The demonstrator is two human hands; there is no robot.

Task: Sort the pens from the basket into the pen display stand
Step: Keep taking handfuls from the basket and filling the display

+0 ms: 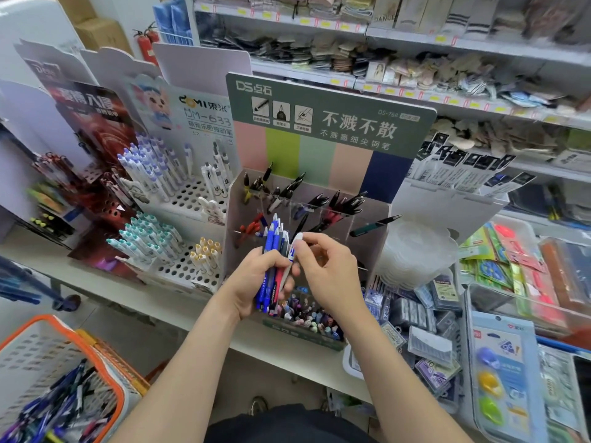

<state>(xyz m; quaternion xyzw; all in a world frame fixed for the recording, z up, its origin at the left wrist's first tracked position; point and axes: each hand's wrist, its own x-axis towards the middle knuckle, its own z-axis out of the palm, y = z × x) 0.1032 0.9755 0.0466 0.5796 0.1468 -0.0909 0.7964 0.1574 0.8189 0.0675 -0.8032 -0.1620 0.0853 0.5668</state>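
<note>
Hands meet in front of the pen display stand point(332, 100), which sits on the shelf ledge point(160, 302). Left hand point(256, 279): fingers curled tight round a bundle of pens point(274, 238), mostly blue barrels with one red, tips pointing up toward the stand's middle tier. Right hand point(332, 266): thumb and forefinger pinch a white-capped pen point(296, 241) at the bundle's right edge, other fingers loosely bent. Pen touches the bundle; whether it is already free of the left hand's grip is unclear, as the fingers overlap there.

Stand: dark pens point(339, 199) upright in the clear upper compartments, a few red ones lower left, pastel caps in the front tray. One green pen point(374, 226) lies tilted across the stand's right wall.

Basket point(38, 346), white with orange rim, lower left, well apart from the hands. Loose pens point(64, 407) heaped inside.
</note>
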